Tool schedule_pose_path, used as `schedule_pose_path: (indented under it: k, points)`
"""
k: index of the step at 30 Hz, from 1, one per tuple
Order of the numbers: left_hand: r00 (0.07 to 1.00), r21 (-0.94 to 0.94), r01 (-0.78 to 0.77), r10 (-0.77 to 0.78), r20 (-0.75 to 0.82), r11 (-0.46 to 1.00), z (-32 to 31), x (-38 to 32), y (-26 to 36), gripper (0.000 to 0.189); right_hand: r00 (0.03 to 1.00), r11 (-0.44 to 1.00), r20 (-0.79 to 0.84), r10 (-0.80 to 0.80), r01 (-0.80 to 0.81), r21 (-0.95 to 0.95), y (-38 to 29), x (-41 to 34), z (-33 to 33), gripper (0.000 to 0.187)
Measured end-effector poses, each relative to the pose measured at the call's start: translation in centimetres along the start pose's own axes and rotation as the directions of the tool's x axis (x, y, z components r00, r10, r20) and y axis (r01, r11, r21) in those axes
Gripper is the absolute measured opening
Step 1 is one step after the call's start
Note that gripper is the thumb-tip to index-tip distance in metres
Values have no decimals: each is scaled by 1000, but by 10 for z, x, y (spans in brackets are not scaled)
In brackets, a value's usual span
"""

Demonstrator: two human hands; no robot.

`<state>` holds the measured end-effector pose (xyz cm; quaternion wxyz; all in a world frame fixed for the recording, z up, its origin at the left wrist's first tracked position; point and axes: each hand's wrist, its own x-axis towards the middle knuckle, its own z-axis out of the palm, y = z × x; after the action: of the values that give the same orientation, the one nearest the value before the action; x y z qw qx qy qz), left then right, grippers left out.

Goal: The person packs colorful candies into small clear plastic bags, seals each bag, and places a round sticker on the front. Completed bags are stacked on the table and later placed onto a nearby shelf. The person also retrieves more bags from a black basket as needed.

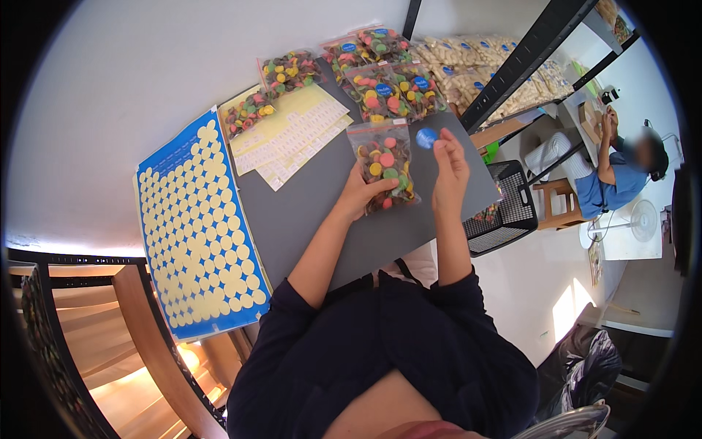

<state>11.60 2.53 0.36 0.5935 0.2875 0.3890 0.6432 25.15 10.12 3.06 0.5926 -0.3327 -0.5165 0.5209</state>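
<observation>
My left hand (pixel 363 191) grips the lower left side of a clear zip bag (pixel 386 164) of pink, yellow, green and brown round candies, its thumb across the front. No round label shows on this bag; a small white tag sits at its top edge. Between thumb and fingertips, my right hand (pixel 451 170) holds a round blue sticker (pixel 426 138) just right of the bag, apart from it. Behind them lie several filled bags (pixel 373 94), some with round blue labels. At the left is a blue sticker sheet (pixel 197 230) with many circles peeled away.
Small-label sheets (pixel 290 137) lie on the grey table (pixel 307 219), partly under candy bags. Bags of pale snacks (pixel 482 71) stand behind a black metal post (pixel 521 66). A black plastic crate (pixel 507 208) is right of the table. A seated person (pixel 614 175) works farther right.
</observation>
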Motion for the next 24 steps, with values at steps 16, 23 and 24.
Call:
schedule_pose_path:
  k: [16, 23, 24]
  points:
    - [999, 127, -17, 21, -30, 992, 2, -6, 10, 81, 963, 935, 226, 146, -60, -351, 12, -28, 3, 13]
    - [1000, 125, -7, 9, -20, 992, 0, -5, 8, 80, 968, 904, 232, 92, 16, -426, 3, -30, 5, 13]
    - [1000, 125, 6, -4, -17, 992, -1, -5, 9, 80, 969, 906, 231, 82, 24, -422, 2, -30, 5, 13]
